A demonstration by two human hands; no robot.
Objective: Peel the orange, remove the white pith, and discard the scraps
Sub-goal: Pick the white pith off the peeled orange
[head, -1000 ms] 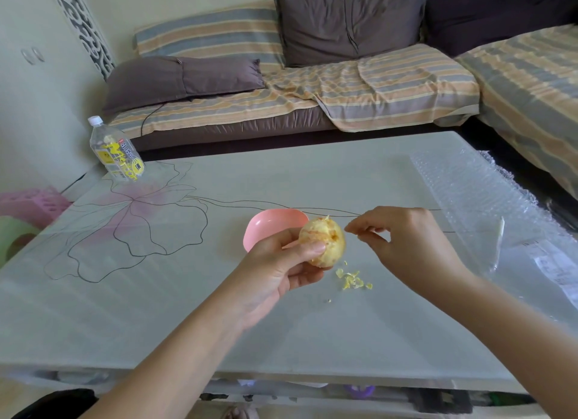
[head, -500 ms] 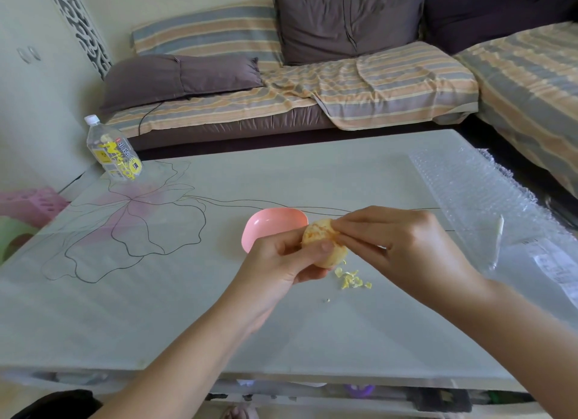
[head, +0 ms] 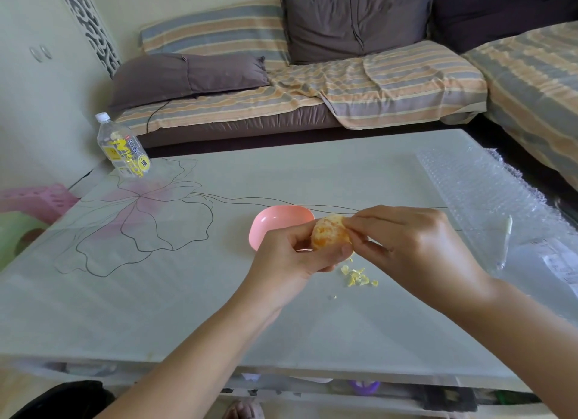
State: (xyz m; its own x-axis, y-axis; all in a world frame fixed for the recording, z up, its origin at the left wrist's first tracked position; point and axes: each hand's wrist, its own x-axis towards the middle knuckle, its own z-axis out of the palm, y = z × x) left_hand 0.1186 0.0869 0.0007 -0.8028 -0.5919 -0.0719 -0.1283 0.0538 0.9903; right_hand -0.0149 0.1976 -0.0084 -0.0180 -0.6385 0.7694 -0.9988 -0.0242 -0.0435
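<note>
Striped sofa covers and grey cushions (head: 353, 18) fill the background behind a pale glass desk (head: 219, 309) printed with a line-drawn pink flower. Just above the desk's middle, the left hand (head: 291, 259) grips the peeled orange (head: 328, 235), its fingers curled round the fruit and the thumb across the near side. The right hand (head: 416, 246) meets the orange from three o'clock, its fingers narrowed to a pinch on the upper edge. A pink bowl (head: 275, 221) lies just behind the orange at ten o'clock, partly hidden by the left hand. Small yellowish scraps (head: 358, 276) lie on the desk at five o'clock, just below the hands. A clear plastic bottle (head: 123, 146) stands at the desk's far left corner; its label carries yellow lettering too blurred to read. Bubble wrap (head: 475, 187) covers the right side, with a printed slip (head: 560, 262) whose text is too small to read.
</note>
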